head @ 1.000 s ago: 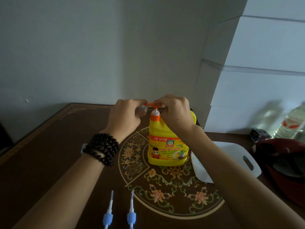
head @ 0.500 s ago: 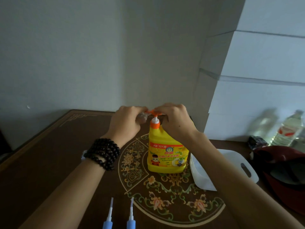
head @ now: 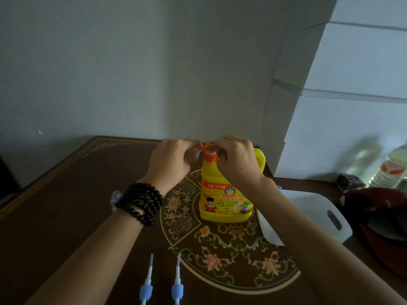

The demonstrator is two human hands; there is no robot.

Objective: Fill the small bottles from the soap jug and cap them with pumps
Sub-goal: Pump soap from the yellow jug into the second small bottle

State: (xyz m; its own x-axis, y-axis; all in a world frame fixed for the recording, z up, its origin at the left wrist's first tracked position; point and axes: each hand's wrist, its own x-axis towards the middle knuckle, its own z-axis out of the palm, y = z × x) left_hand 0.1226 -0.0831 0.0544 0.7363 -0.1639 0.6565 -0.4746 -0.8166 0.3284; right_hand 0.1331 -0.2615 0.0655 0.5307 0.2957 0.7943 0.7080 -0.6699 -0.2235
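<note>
Both hands are working at the top of the yellow soap jug (head: 224, 194), which is standing upright on the desk (head: 66, 216), on the round floral inlay.

Right hand (head: 236, 160): grip is closing down over the orange pump head (head: 207, 146) on the jug neck, fingers curled over it, palm covering the jug's shoulder. The jug handle (head: 261, 160) is showing just right of that grip.

Left hand (head: 170, 160): grip is wrapping a small clear bottle (head: 193, 154), held right against the pump spout, just left of the jug neck. The bottle is mostly hidden by the fingers, so fill level cannot be told. Dark bead bracelet (head: 141, 202) is sitting on the left wrist.

Two blue-and-white pumps (head: 146, 290) (head: 177, 288) are lying on the desk well below both grips, near the front edge, side by side, dip tubes pointing toward the jug, not touching each other.

White plastic tray (head: 330, 219) with a handle slot is sitting below-right of the right grip, partly under the right forearm, just beside the jug base. Beyond it, at the far right, a dark red object (head: 378, 208) is lying on the desk; a clear water bottle (head: 389, 170) is standing behind it against the white wall.
</note>
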